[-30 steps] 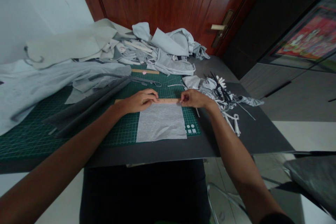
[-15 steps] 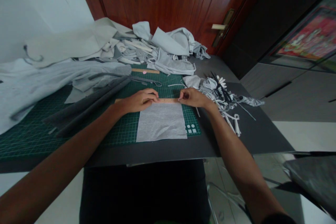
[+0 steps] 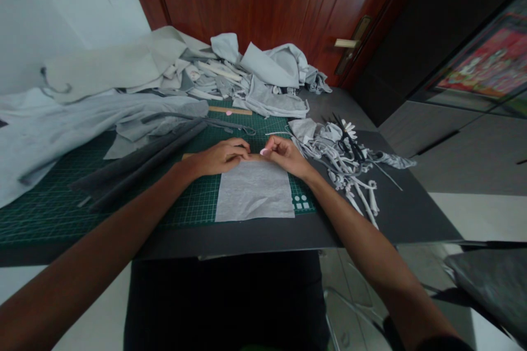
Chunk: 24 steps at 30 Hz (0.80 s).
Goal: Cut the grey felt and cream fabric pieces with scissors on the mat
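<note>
A piece of light grey fabric point(image 3: 255, 192) lies flat on the green cutting mat point(image 3: 189, 205). Across its far edge runs a wooden ruler point(image 3: 257, 157). My left hand point(image 3: 224, 156) rests on the ruler, fingers spread and pressing down, thumb apart from them. Just to its right, my right hand point(image 3: 284, 154) pinches a small pale pink disc of tailor's chalk between thumb and fingers, at the ruler's far edge. Part of the ruler is hidden under both hands.
Dark grey fabric point(image 3: 140, 162) and grey cloth point(image 3: 82, 120) cover the mat's left. Fabric scraps point(image 3: 272, 90) are heaped behind, near a second wooden ruler point(image 3: 239, 111) with a pink disc point(image 3: 229, 113). Cords and offcuts point(image 3: 337, 159) lie right, with black-handled scissors point(image 3: 349, 145) among them.
My right hand has slid left along the ruler, from near the fabric's right corner toward my left hand; the chalk now shows clearly. My left hand has stayed on the ruler.
</note>
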Available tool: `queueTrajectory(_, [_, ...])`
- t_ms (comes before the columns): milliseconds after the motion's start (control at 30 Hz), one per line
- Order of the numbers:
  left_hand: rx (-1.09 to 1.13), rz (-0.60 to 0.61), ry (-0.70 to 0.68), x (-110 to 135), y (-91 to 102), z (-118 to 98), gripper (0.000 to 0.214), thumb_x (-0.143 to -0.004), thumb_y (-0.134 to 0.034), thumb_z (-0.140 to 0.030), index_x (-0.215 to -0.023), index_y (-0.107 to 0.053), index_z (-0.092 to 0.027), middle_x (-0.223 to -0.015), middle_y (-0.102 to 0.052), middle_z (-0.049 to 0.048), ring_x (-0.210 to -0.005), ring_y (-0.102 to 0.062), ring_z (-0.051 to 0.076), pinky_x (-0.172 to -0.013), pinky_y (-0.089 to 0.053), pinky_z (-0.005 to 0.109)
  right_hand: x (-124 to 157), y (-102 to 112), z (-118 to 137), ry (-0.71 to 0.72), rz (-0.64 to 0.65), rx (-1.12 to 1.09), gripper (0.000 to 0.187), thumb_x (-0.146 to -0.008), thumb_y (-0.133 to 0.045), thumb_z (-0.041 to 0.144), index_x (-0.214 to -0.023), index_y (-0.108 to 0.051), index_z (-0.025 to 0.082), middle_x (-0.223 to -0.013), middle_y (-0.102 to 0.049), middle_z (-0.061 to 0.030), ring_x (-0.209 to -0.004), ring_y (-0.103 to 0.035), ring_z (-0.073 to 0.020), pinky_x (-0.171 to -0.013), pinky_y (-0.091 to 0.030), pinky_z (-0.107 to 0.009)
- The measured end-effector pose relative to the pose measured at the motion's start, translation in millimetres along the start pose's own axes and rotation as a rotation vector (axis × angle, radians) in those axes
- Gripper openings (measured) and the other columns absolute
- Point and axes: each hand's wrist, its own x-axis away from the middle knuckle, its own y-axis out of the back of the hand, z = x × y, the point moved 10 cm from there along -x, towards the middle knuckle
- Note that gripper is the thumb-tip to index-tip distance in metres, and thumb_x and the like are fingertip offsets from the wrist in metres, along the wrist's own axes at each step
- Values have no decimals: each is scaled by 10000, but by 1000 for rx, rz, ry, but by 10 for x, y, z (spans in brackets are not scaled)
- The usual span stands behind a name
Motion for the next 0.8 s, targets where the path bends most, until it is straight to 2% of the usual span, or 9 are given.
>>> queueTrajectory(200, [12, -7, 35, 8, 0, 40, 264, -903, -480, -136, -1018, -714, -181, -1199, -633, 99, -1118, -622, 197, -1010, -481, 336, -24, -21, -164, -104, 21, 7, 336, -792, -670, 515, -781, -524, 212, -667, -458, 52, -604, -383, -106, -560, -287, -254])
queueTrajectory(433, [51, -58, 13, 7, 53, 104, 248, -974, -468, -221, -1033, -705, -178, -1127, -694, 90, -1079, -646, 183, -973, -494, 326, -50, 22, -237, -137, -11, -13, 261, -792, -665, 439, -768, -556, 202, -666, -506, 52, -623, -423, -104, -593, -321, -249])
queueTrajectory(600, [33, -100, 17, 15, 63, 140, 258, -973, -466, -218, -1026, -715, -179, -1121, -691, 90, -1059, -650, 181, -960, -498, 321, -40, 33, -216, -131, -15, -4, 268, -796, -674, 445, -770, -571, 199, -669, -511, 51, -625, -434, -105, -591, -327, -250])
queueTrajectory(800, [9, -107, 74, 25, 59, 215, 328, -891, -439, -93, -970, -743, -192, -1191, -672, 72, -1083, -642, 177, -1002, -479, 332, -40, -38, -117, -48, 13, -10, 301, -808, -709, 483, -802, -609, 199, -696, -538, 34, -624, -440, -109, -582, -336, -253])
